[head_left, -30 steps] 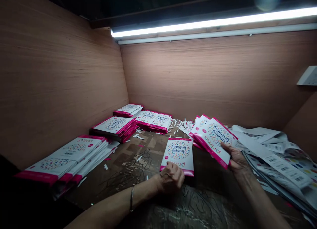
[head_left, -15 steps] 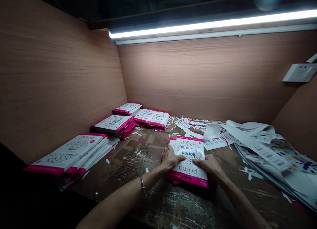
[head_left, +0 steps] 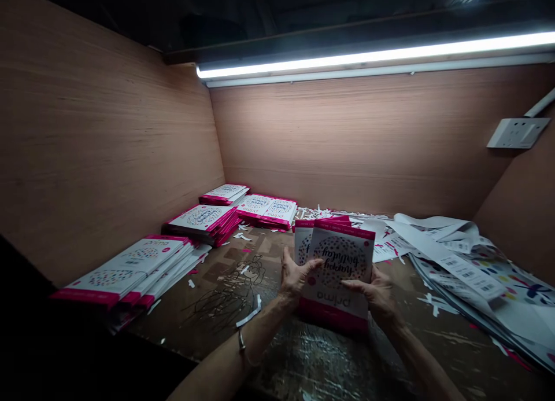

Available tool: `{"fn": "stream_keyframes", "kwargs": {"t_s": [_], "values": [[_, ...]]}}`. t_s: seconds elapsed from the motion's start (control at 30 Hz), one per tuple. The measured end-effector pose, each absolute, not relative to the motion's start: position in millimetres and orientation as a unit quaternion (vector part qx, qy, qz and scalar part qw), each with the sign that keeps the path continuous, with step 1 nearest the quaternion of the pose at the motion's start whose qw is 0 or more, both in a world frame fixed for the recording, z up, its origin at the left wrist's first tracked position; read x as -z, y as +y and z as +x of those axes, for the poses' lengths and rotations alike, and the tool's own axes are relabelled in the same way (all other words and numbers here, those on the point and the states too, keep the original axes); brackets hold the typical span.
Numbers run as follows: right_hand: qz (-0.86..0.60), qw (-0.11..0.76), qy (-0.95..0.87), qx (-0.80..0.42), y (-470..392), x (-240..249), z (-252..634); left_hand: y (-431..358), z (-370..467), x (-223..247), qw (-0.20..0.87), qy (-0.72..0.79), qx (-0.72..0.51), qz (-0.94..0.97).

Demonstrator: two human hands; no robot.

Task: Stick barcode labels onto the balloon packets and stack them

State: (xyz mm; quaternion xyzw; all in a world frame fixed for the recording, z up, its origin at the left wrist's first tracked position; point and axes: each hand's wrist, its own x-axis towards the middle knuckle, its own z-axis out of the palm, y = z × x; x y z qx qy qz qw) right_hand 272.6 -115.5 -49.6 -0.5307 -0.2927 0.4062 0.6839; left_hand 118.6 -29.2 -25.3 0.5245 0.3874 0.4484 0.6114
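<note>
Several white and pink "happy birthday" packets (head_left: 336, 297) are held up in a loose bunch over the worktable (head_left: 243, 279), tilted toward the camera. Around their left side my left hand (head_left: 297, 276) is closed, its thumb on the front of the packets. My right hand (head_left: 377, 291) grips the right edge, thumb also on the front. The fingers behind the packets are hidden. One packet behind sticks out to the left of the front one. A bracelet (head_left: 241, 339) is on the left wrist.
Stacks of similar packets (head_left: 125, 268) line the left side, with more stacks (head_left: 266, 210) at the back left corner. Paper scraps (head_left: 314, 213) lie along the back. Label strips (head_left: 459, 268) cover printed sheets on the right. A socket (head_left: 518, 133) is on the back wall.
Both hands have raised the packets off the table and tilted them upright. The packets have fanned apart somewhat. A white strip now shows by the left wrist.
</note>
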Motion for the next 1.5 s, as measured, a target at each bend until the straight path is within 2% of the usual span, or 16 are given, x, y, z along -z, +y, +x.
{"fn": "stream_keyframes", "kwargs": {"t_s": [0.1, 0.3, 0.5, 0.63, 0.7, 0.77, 0.83, 0.93, 1.0, 1.03, 1.1, 1.17, 1.27, 1.4, 1.43, 1.5], "values": [[-0.54, 0.69, -0.363, -0.317, -131, 45, 274, -41, 109, 27, 0.629, 0.305, -0.458, 0.549], [-0.627, 0.602, -0.439, -0.228, -150, 45, 273, -76, 98, 32, 0.605, 0.31, -0.468, 0.565], [-0.615, 0.593, -0.454, -0.253, -147, 33, 263, -81, 101, 22, 0.617, 0.267, -0.45, 0.588], [-0.619, 0.596, -0.457, -0.231, -136, 45, 265, -68, 107, 33, 0.657, 0.225, -0.405, 0.594], [-0.615, 0.585, -0.478, -0.225, -133, 49, 275, -59, 107, 34, 0.641, 0.217, -0.391, 0.623], [-0.619, 0.554, -0.509, -0.223, -136, 44, 292, -50, 103, 26, 0.54, 0.231, -0.384, 0.712], [-0.65, 0.544, -0.501, -0.173, -145, 27, 311, -41, 97, 8, 0.347, 0.257, -0.355, 0.829], [-0.682, 0.552, -0.48, 0.003, -162, -9, 316, -33, 94, -28, 0.062, 0.257, -0.235, 0.935], [-0.659, 0.476, -0.574, 0.098, -167, -29, 297, -33, 101, -47, -0.015, 0.218, -0.151, 0.964], [-0.645, 0.413, -0.629, 0.134, -166, -35, 283, -34, 107, -54, -0.012, 0.192, -0.123, 0.974], [-0.651, 0.298, -0.677, 0.17, -158, -38, 254, -41, 118, -63, 0.065, 0.15, -0.109, 0.981], [-0.674, 0.259, -0.672, 0.165, -146, -33, 236, -48, 125, -69, 0.198, 0.143, -0.168, 0.955], [-0.703, 0.351, -0.61, 0.101, -135, -19, 239, -54, 115, -72, 0.335, 0.157, -0.331, 0.868], [-0.626, 0.569, -0.506, -0.168, -134, 4, 262, -43, 87, -59, 0.325, 0.22, -0.559, 0.731], [-0.583, 0.613, -0.477, -0.237, -135, 11, 265, -38, 84, -50, 0.356, 0.233, -0.586, 0.69], [-0.517, 0.671, -0.422, -0.323, -138, 25, 267, -32, 84, -29, 0.48, 0.222, -0.564, 0.634]]}}
